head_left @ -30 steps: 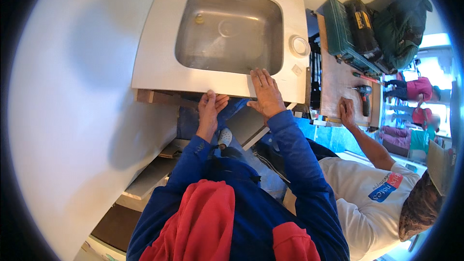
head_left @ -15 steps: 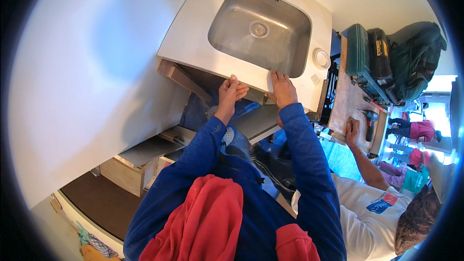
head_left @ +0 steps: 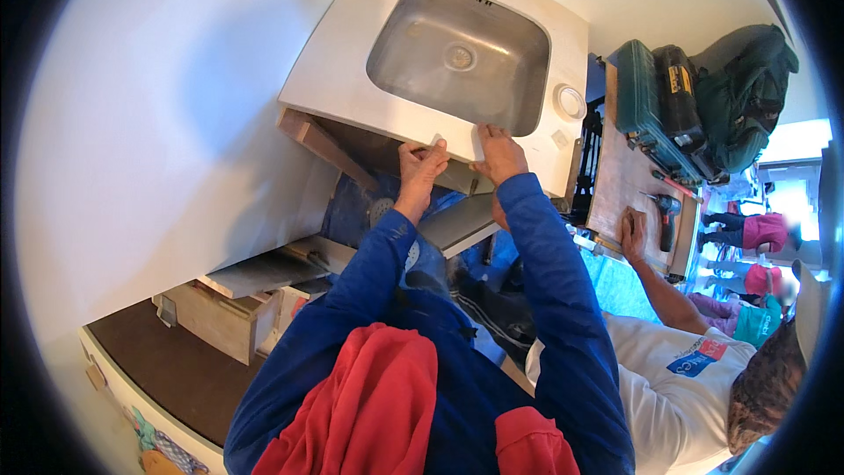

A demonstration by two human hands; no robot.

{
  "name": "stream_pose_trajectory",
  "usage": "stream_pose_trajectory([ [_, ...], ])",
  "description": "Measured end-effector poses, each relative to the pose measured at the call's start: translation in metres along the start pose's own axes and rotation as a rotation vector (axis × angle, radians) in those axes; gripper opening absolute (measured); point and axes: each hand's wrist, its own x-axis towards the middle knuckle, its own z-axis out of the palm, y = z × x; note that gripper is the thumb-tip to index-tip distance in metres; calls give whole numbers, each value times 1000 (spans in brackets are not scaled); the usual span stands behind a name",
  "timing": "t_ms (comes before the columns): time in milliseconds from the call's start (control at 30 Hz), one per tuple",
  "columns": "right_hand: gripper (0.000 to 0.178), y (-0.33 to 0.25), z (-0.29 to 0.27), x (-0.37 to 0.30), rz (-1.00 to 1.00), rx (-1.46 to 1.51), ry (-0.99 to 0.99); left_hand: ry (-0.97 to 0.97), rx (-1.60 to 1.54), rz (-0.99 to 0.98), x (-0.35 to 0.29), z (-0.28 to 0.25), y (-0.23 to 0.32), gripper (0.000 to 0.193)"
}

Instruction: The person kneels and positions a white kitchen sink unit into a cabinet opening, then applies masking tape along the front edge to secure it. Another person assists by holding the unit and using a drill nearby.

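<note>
A white countertop point(head_left: 330, 79) with a steel sink point(head_left: 440, 97) set into it spans the upper middle of the view. My left hand point(head_left: 422, 171) is at its front edge, thumb against the rim and fingers curled together just below. To the right of it, my right hand point(head_left: 501, 157) clasps the same edge, its fingers lying over the top close to the sink. A round white ring point(head_left: 571, 102) sits on the counter to the right of the sink. Beneath the edge, a cabinet opening with a wooden side panel point(head_left: 325, 148) shows, its inside partly hidden by my hands.
A grey panel point(head_left: 459, 225) juts out below my hands. At the right, a wooden worktop point(head_left: 615, 189) bears a green case point(head_left: 640, 105), a dark bag point(head_left: 747, 105) and a drill point(head_left: 669, 218). A person in a white shirt point(head_left: 655, 387) rests a hand there. Lower left is a wooden drawer point(head_left: 211, 321).
The view has shifted slightly, so the counter and the worktop appear further left. My right hand has come a little closer to my left along the edge. Both stay at the countertop.
</note>
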Motion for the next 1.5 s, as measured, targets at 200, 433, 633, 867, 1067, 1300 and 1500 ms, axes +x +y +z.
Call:
stream_pose_trajectory([
  [200, 93, 4, 11, 5, -11, 25, -9, -26, 80, -24, 3, 1, -8, 65],
  [433, 46, 1, 26, 7, 5, -4, 174, -40, 129, -4, 6, 0, -5, 61],
  [633, 84, 0, 14, 5, 46, 44, 56, -17, 134, -40, 10, 2, -3, 69],
  [867, 37, 51, -3, 15, 67, 258, 297, -42, 106, -34, 7, 0, -5, 69],
  [1067, 30, 147, -43, 18, 537, -37, 404, 2, 112, -23, 5, 3, -6, 61],
  [1300, 20, 167, -33, 25, 499, -86, 334, -15, 94, -52, 3, 6, 0, 67],
  [1500, 15, 128, -66, 6, 488, 302, 805, -42, 102, -25, 3, 4, -2, 67],
])
